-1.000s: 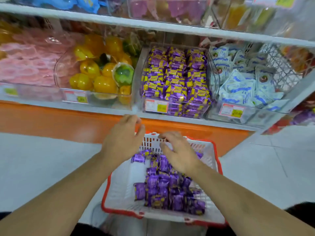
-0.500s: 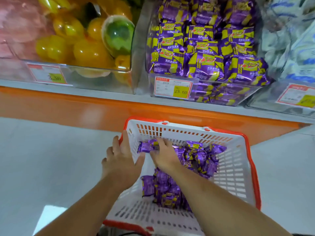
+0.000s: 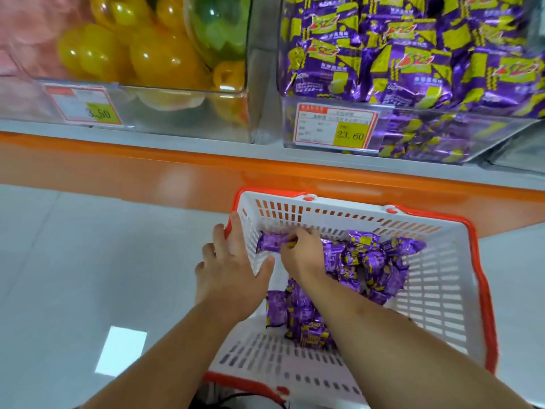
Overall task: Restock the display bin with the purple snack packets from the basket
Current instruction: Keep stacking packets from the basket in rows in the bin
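Lying in a loose heap inside the basket point(image 3: 436, 278), the purple snack packets point(image 3: 365, 261) are small pillow-shaped pouches of glossy foil, crimped at both ends and printed with yellow-green blocks and a red logo. The heap covers the middle and far part of the basket floor; the near part of the floor is bare.

The basket is a white plastic tub with slotted, perforated walls and floor and an orange-red rim. It sits on the pale, smooth floor directly below the shelf.

The right hand point(image 3: 300, 255) reaches into the basket, with its fingers curled around one packet point(image 3: 269, 242) at the far left corner of the heap. The left hand point(image 3: 230, 267) rests on the left rim of the basket, fingers spread outside the wall and thumb inside it, gripping the edge.

The display bin point(image 3: 324, 154) above is clear, rigid plastic, already stacked with matching purple packets. A red-bordered price label point(image 3: 336, 126) reads 23.60. The neighbouring clear bin point(image 3: 206, 116) holds smooth yellow egg-shaped capsules point(image 3: 159, 57) and one green-filled capsule point(image 3: 218, 28). An orange band point(image 3: 118, 163) edges the shelf.
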The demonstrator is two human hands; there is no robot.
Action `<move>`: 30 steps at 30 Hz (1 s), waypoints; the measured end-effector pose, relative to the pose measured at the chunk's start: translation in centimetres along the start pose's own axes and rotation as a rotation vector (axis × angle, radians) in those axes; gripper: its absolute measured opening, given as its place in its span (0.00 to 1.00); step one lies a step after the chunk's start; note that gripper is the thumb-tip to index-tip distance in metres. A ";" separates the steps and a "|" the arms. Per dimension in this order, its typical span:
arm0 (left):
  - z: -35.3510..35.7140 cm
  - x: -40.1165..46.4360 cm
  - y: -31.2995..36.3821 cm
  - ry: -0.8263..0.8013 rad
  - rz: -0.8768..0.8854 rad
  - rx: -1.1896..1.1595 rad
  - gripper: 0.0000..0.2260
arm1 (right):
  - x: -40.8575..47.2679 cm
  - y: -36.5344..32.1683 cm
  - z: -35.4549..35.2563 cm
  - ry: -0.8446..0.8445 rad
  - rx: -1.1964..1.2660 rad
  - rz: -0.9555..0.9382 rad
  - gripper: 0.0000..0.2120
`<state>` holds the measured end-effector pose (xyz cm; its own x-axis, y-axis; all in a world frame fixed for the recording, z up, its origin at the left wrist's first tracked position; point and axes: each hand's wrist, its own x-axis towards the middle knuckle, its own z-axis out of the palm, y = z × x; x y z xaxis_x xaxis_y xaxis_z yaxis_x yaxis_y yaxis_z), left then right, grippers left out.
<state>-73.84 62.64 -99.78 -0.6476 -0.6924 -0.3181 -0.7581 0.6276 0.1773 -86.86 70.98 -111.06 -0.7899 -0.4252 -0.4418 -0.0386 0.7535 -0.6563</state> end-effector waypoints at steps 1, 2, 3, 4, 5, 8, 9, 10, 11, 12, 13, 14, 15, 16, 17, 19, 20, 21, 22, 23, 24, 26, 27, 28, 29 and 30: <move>0.0 0.0 0.0 -0.003 -0.003 -0.004 0.45 | -0.4 0.0 -0.5 0.017 0.013 -0.011 0.03; -0.1 0.0 0.0 -0.007 -0.005 -0.007 0.45 | -0.9 -0.1 -1.2 0.029 0.023 -0.028 0.02; -0.3 0.0 0.1 -0.018 -0.011 -0.006 0.45 | -1.5 -0.2 -2.0 0.037 0.029 -0.050 0.02; -0.5 0.1 0.1 -0.041 -0.018 0.000 0.44 | -2.2 -0.4 -3.0 0.041 0.038 -0.077 0.04; -0.7 0.2 0.1 -0.070 -0.027 0.002 0.44 | -3.0 -0.7 -4.0 0.041 0.052 -0.108 0.06; -1.7 0.4 0.5 -0.166 -0.066 -0.053 0.44 | -5.4 -2.3 -7.7 0.034 0.071 -0.207 0.13; -2.2 0.3 0.7 -0.181 -0.081 -0.091 0.44 | -6.2 -2.9 -9.0 0.028 0.070 -0.243 0.15; -2.9 0.2 0.9 -0.175 -0.091 -0.121 0.43 | -6.9 -3.7 -10.4 0.022 0.072 -0.281 0.16; -3.5 0.0 1.3 -0.154 -0.086 -0.127 0.42 | -7.6 -4.4 -11.8 0.010 0.076 -0.315 0.17; -4.6 -0.2 1.7 -0.123 -0.068 -0.115 0.38 | -8.4 -5.2 -13.3 -0.012 0.086 -0.345 0.17; -5.9 -0.4 2.3 -0.098 -0.039 -0.113 0.34 | -9.1 -6.1 -14.9 -0.044 0.104 -0.369 0.16; -7.3 -0.4 3.0 -0.098 -0.004 -0.151 0.28 | -10.0 -7.0 -16.5 -0.081 0.128 -0.388 0.16; -9.0 -0.6 3.8 -0.130 0.033 -0.217 0.21 | -10.9 -7.9 -18.1 -0.117 0.154 -0.408 0.16; -11.0 -0.9 4.9 -0.159 0.074 -0.313 0.17 | -11.9 -8.8 -19.8 -0.140 0.168 -0.435 0.16; -12.8 -1.3 5.9 -0.171 0.105 -0.426 0.16 | -12.9 -9.6 -21.6 -0.146 0.171 -0.473 0.17; -15.8 -2.1 7.8 -0.119 0.145 -0.612 0.12 | -14.6 -11.0 -24.9 -0.135 0.180 -0.531 0.18; -17.3 -2.7 8.6 -0.065 0.178 -0.662 0.09 | -15.5 -11.7 -26.4 -0.121 0.180 -0.551 0.18; -18.7 -3.6 9.4 0.000 0.227 -0.685 0.05 | -16.2 -12.2 -27.7 -0.082 0.161 -0.585 0.18; -20.1 -4.6 10.2 0.039 0.274 -0.720 0.04 | -16.8 -12.8 -28.8 -0.019 0.122 -0.637 0.19; -21.4 -5.8 11.1 0.016 0.311 -0.781 0.03 | -17.2 -13.2 -29.6 0.059 0.065 -0.685 0.19; -22.4 -6.8 11.8 -0.062 0.343 -0.867 0.05 | -17.6 -13.7 -30.2 0.137 0.008 -0.731 0.20; -23.8 -8.5 12.9 -0.264 0.374 -1.039 0.09 | -18.1 -14.6 -30.7 0.220 -0.045 -0.800 0.22; -24.2 -9.0 13.3 -0.324 0.390 -1.100 0.10 | -18.4 -15.0 -30.8 0.217 -0.040 -0.826 0.24; -24.4 -9.1 13.6 -0.343 0.406 -1.145 0.09 | -18.5 -15.2 -30.8 0.190 -0.020 -0.844 0.28; -24.5 -9.1 13.9 -0.338 0.414 -1.185 0.08 | -18.6 -15.3 -31.0 0.148 -0.001 -0.859 0.31; -24.5 -8.9 14.2 -0.316 0.403 -1.221 0.06 | -18.6 -15.4 -31.2 0.113 0.006 -0.878 0.35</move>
<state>-80.76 68.98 -71.60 -0.9229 -0.3175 -0.2180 -0.2071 -0.0681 0.9759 -90.60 82.89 -73.63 -0.5320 -0.7970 0.2860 -0.6566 0.1750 -0.7336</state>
